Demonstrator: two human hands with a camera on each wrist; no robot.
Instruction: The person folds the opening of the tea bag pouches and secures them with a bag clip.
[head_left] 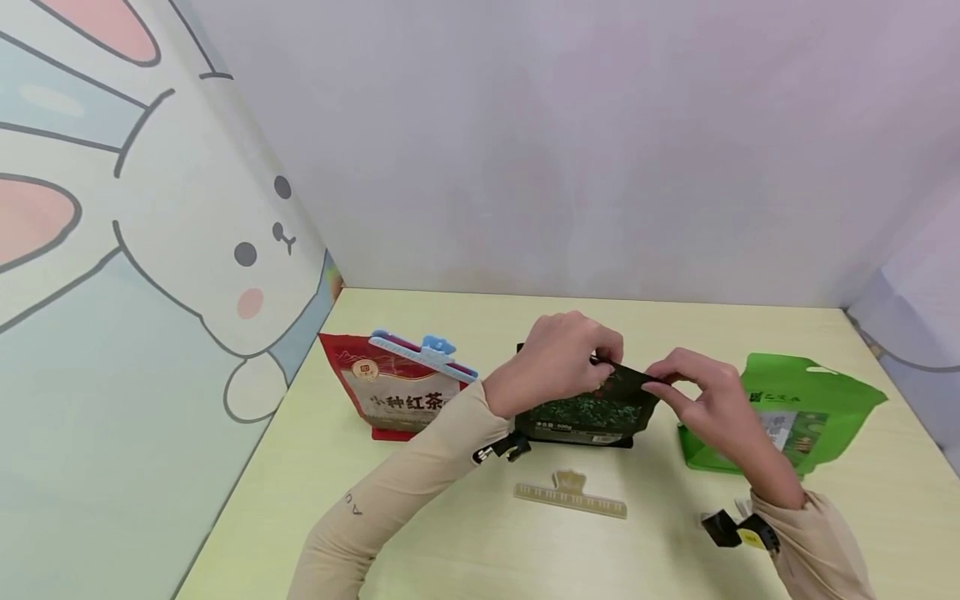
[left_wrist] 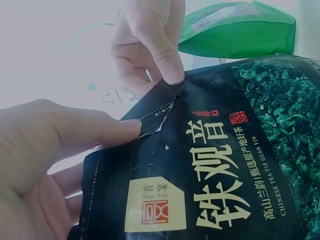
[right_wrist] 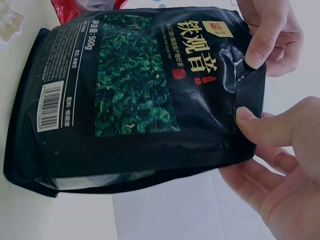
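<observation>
A black tea bag [head_left: 581,419] with a tea-leaf picture stands upright on the table between both hands. My left hand [head_left: 567,357] pinches its top edge near the middle, thumb on the printed front in the left wrist view. The right hand [head_left: 701,398] pinches the same edge toward the right corner. Between the two thumbs a strip of the top edge [left_wrist: 157,111] is folded over the front, with a dotted line along it. In the right wrist view the bag's front [right_wrist: 135,80] bulges, and its lower corners reach the table side.
A beige clip [head_left: 570,497] shaped like a piano keyboard lies in front of the black bag. To the left stands a red tea bag [head_left: 367,387] with a blue clip [head_left: 427,357] across its top. A green bag [head_left: 806,421] stands right, behind the right forearm. Walls border the table [head_left: 450,550].
</observation>
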